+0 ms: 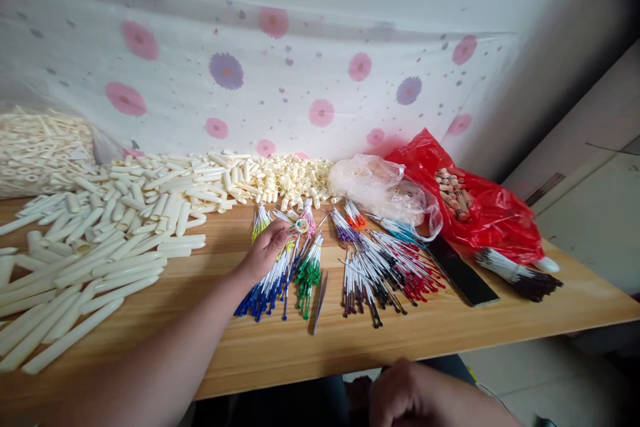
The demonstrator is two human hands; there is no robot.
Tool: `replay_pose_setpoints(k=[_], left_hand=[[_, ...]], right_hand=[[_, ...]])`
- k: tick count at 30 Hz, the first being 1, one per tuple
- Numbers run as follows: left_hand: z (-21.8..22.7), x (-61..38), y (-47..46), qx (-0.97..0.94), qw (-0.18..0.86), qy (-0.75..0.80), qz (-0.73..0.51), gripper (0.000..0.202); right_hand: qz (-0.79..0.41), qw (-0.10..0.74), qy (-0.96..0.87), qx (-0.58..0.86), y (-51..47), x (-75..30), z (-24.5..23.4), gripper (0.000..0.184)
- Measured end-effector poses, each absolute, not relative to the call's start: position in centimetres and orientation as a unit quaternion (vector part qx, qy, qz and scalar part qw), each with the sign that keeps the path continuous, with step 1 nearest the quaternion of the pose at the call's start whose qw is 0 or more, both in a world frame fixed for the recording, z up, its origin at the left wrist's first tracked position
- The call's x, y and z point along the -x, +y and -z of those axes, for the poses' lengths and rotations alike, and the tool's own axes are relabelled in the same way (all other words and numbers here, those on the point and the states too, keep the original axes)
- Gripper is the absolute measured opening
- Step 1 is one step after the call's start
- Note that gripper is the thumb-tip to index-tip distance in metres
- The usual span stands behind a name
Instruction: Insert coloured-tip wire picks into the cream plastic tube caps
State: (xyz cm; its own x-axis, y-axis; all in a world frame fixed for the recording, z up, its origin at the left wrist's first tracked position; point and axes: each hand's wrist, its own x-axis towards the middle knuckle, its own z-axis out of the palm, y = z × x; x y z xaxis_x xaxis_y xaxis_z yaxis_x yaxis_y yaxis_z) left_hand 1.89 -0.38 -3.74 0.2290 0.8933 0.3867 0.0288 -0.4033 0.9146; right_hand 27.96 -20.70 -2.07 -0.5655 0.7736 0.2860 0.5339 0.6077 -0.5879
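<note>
My left hand is closed around a small cream plastic tube, whose round end shows several coloured spots. It is above bundles of thin white rods with coloured tips, which look like pen refills: blue ones below the hand, green ones to its right, and yellow-green ones behind. A pair of tweezers lies beside the green bundle. My right hand is at the table's front edge above my lap, blurred, with fingers curled in; whatever they hold, if anything, is hidden.
Cream tubes cover the table's left, with short cream pieces piled behind. Purple, black and red rods fan out right of centre. Beyond are a black phone-like slab, dark-tipped rods, a clear bag and a red bag.
</note>
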Motion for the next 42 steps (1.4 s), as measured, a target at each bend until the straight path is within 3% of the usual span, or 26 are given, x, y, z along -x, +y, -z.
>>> replay_pose_setpoints(k=[3, 8, 13, 16, 21, 24, 27, 33, 42], left_hand=[[2.9, -2.0, -0.9, -0.678, 0.425, 0.329, -0.502, 0.049], [1.9, -2.0, -1.5, -0.720, 0.441, 0.271, -0.462, 0.051], [2.1, -2.1, -1.7, -0.696, 0.486, 0.267, -0.456, 0.054], [2.2, -2.3, -2.0, -0.682, 0.503, 0.288, -0.446, 0.056], [2.1, -2.7, -2.7, -0.657, 0.543, 0.300, -0.429, 0.054], [2.2, -3.0, -2.9, -0.655, 0.567, 0.297, -0.401, 0.056], [2.2, -3.1, -3.3, -0.666, 0.590, 0.285, -0.357, 0.056], [1.2, -3.6, -4.2, -0.692, 0.609, 0.238, -0.306, 0.056], [1.2, -3.4, -4.3, -0.700, 0.603, 0.242, -0.296, 0.052]], right_hand=[[-0.219, 0.230, -0.879, 0.356, -16.1, -27.0, -0.2, 0.021], [0.011, 0.066, -0.946, 0.318, -11.3, -23.0, 0.8, 0.016], [0.052, 0.045, -0.953, 0.295, -10.6, -22.5, 2.4, 0.016], [-0.024, 0.140, -0.940, 0.311, -11.5, -24.0, 0.5, 0.011], [-0.323, 0.558, -0.697, 0.314, -13.1, -26.3, -3.1, 0.015], [-0.365, 0.686, -0.563, 0.281, -12.9, -26.2, -4.1, 0.019], [-0.326, 0.692, -0.580, 0.280, -12.3, -25.4, -4.7, 0.021], [-0.217, 0.627, -0.684, 0.303, -12.4, -24.3, -5.6, 0.022], [-0.200, 0.607, -0.716, 0.282, -12.3, -24.1, -5.3, 0.021]])
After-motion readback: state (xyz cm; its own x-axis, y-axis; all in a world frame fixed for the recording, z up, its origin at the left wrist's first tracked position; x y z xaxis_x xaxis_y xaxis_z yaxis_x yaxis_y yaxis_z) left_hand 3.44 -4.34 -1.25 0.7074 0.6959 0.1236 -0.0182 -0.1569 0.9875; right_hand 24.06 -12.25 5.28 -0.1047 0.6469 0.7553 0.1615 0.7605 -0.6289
